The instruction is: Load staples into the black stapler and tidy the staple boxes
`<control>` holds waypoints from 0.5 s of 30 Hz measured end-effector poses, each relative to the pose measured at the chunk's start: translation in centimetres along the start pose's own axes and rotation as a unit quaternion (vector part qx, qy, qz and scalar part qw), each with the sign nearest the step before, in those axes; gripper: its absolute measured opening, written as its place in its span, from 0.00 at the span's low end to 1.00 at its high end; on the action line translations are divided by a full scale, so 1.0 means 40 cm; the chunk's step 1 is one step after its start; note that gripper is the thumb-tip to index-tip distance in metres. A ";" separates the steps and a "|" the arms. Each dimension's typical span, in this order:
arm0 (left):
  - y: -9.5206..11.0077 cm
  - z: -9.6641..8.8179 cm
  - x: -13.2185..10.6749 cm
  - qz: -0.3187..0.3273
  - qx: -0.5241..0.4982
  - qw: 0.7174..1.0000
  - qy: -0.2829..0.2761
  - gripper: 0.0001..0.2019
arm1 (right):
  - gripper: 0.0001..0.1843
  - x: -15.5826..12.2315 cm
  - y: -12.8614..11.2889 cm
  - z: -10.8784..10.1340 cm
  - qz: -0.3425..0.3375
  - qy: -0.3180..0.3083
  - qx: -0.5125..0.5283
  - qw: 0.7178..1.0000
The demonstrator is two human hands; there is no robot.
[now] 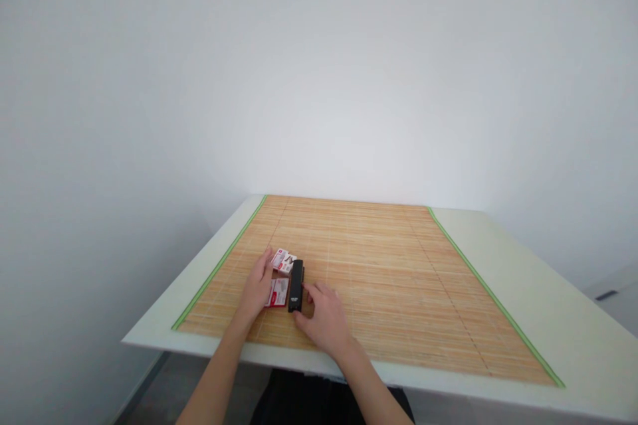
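A black stapler lies lengthwise on the bamboo mat, pointing away from me. My right hand has its thumb at the stapler's near end and its index finger against the right side. Just left of the stapler are small red-and-white boxes: a pair near its far end and another box beside its near half. My left hand rests along the left side of these boxes, its visible fingers stretched forward. It covers part of the nearer box, and its thumb is hard to make out.
The bamboo mat with green edging covers much of a white table. The table's front edge is close to my body. A plain white wall stands behind, with more wall at the left. A dark handle shows at far right.
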State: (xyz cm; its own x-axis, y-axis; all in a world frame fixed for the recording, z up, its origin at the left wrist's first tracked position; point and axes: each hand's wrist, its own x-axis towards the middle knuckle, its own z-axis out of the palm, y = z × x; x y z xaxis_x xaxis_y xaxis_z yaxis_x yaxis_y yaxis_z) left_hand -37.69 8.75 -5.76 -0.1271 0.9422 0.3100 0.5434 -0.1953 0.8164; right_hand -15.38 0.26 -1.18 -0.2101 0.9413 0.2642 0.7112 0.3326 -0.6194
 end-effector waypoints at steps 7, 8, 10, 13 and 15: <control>-0.033 0.001 0.022 0.045 0.026 0.998 0.028 0.20 | 0.26 0.004 0.006 0.006 0.012 -0.006 0.001 1.000; -0.033 0.001 0.024 0.047 0.029 0.998 0.027 0.19 | 0.27 0.005 0.005 0.005 0.013 -0.005 0.000 1.000; -0.034 0.000 0.028 0.050 0.034 0.998 0.026 0.19 | 0.27 0.006 0.002 0.005 0.016 -0.002 -0.005 1.000; -0.037 -0.002 0.036 0.051 0.043 0.998 0.021 0.18 | 0.27 0.007 -0.001 0.007 0.023 -0.001 -0.018 1.000; -0.040 -0.003 0.042 0.051 0.049 0.997 0.018 0.17 | 0.28 0.009 -0.003 0.010 0.026 -0.006 -0.027 0.999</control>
State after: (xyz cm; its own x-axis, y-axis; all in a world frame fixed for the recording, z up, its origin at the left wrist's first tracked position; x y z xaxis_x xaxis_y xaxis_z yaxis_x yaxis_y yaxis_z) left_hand -38.88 10.61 -6.48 -0.0952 0.9081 0.4079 0.6334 -0.2608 0.7286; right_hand -15.79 0.59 -1.31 -0.1790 0.9581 0.2237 0.7562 0.2794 -0.5916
